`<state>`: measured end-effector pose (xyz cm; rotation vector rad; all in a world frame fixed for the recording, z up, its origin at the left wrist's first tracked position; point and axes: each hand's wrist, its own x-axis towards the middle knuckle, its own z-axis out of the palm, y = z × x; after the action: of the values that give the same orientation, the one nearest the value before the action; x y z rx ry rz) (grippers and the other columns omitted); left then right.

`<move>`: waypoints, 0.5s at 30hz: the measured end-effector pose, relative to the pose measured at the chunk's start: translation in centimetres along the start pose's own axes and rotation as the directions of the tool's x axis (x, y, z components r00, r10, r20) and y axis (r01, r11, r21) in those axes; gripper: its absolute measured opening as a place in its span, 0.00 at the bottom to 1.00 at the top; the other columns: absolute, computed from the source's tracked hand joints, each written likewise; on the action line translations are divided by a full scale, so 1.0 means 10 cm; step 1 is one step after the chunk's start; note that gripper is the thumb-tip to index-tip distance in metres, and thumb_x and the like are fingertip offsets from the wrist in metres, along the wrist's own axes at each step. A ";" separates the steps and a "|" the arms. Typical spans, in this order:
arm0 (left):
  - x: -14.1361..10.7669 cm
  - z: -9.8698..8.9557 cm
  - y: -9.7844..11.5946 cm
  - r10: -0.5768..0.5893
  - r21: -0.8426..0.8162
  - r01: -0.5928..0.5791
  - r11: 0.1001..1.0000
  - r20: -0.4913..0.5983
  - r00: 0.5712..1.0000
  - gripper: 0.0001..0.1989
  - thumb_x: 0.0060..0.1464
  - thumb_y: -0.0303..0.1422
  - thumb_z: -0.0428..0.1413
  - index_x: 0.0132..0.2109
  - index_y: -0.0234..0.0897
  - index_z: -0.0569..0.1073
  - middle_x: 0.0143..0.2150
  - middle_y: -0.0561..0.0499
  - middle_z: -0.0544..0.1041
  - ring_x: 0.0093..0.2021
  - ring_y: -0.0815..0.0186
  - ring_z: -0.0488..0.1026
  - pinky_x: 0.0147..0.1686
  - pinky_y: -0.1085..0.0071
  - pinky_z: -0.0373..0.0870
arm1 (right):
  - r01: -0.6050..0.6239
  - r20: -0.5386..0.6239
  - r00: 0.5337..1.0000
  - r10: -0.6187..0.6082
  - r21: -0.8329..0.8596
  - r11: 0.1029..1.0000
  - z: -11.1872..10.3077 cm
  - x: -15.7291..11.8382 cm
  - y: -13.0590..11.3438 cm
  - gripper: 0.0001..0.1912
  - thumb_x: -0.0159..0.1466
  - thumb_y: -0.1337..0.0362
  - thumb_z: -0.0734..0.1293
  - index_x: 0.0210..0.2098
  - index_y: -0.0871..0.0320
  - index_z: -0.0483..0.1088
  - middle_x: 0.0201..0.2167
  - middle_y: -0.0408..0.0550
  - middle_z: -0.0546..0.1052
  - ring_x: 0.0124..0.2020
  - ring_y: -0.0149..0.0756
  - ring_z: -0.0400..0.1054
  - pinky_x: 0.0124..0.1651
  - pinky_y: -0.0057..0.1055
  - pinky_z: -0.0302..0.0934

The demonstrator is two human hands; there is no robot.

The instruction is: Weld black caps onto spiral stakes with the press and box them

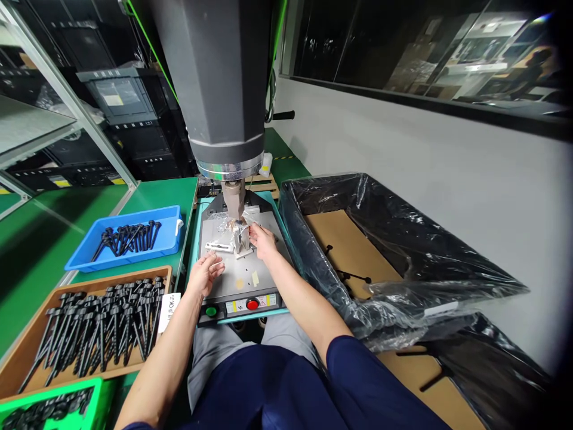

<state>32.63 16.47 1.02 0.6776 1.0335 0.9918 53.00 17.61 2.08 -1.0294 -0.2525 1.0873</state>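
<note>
The left hand point(206, 273) is reaching over the left edge of the plate point(228, 280), its fingers loosely bent and apart, nothing showing between them. The right hand point(262, 240) is reaching farther in, its fingertips meeting the right side of the fixture point(242, 239); whether they are pinching anything, I cannot tell. The fixture is standing on the plate, under the horn point(234, 200) of the press point(219, 89). 2 buttons, green point(211, 311) and red point(252, 304), are sitting along the near edge. On the left, 3 trays are holding black parts: blue point(79, 261) far, brown point(13, 375) between, green point(102, 399) near. On the right, black plastic point(308, 257) is lining a box with cardboard point(358, 251) inside.
</note>
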 end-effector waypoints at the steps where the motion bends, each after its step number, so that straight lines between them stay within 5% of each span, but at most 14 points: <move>1: 0.00 -0.01 -0.02 -0.011 0.008 0.011 1.000 -0.019 1.000 0.16 0.46 0.32 0.66 0.41 0.32 0.71 0.33 0.47 0.78 0.27 0.67 0.77 0.29 0.71 0.77 | -0.004 0.001 1.000 0.004 -0.001 1.000 0.00 0.00 0.00 0.15 0.48 0.54 0.76 0.27 0.58 0.75 0.29 0.46 0.79 0.35 0.36 0.72 0.37 0.29 0.62; 6: -0.05 -0.07 -0.15 -0.021 0.020 0.025 1.000 -0.154 0.988 0.16 0.48 0.35 0.64 0.41 0.31 0.71 0.34 0.45 0.77 0.27 0.67 0.76 0.30 0.70 0.76 | -0.003 -0.021 1.000 0.001 -0.083 0.997 -0.08 -0.01 0.02 0.16 0.50 0.51 0.74 0.27 0.58 0.75 0.32 0.48 0.80 0.37 0.37 0.73 0.40 0.31 0.63; 10: -0.27 -0.26 -0.40 0.278 0.231 -0.217 0.948 -0.276 0.920 0.23 0.49 0.36 0.63 0.51 0.33 0.70 0.38 0.47 0.76 0.35 0.66 0.77 0.44 0.64 0.75 | 0.229 0.060 0.973 -0.221 -0.330 0.916 -0.48 -0.20 0.05 0.17 0.55 0.50 0.70 0.34 0.57 0.76 0.38 0.51 0.80 0.43 0.41 0.73 0.46 0.36 0.65; 13: -0.49 -0.53 -0.65 0.591 0.635 -0.373 0.676 -0.165 0.789 0.27 0.52 0.40 0.60 0.58 0.36 0.68 0.50 0.42 0.75 0.53 0.56 0.73 0.58 0.54 0.66 | 0.470 0.180 0.861 -0.475 -0.636 0.612 -1.05 -0.49 0.15 0.16 0.61 0.53 0.65 0.40 0.57 0.77 0.43 0.53 0.79 0.48 0.44 0.71 0.53 0.42 0.63; 15: -0.58 -0.74 -0.82 0.698 0.816 -0.376 0.439 -0.047 0.714 0.32 0.52 0.41 0.59 0.62 0.36 0.66 0.60 0.37 0.69 0.63 0.49 0.64 0.64 0.49 0.56 | 0.501 0.230 0.769 -0.597 -0.796 0.339 -1.49 -0.69 0.28 0.17 0.63 0.55 0.64 0.45 0.57 0.77 0.50 0.56 0.75 0.54 0.48 0.67 0.60 0.47 0.58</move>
<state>27.65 7.84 -6.49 1.6890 1.6789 1.2759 57.26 3.80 -6.10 -1.6740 -1.0502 0.1925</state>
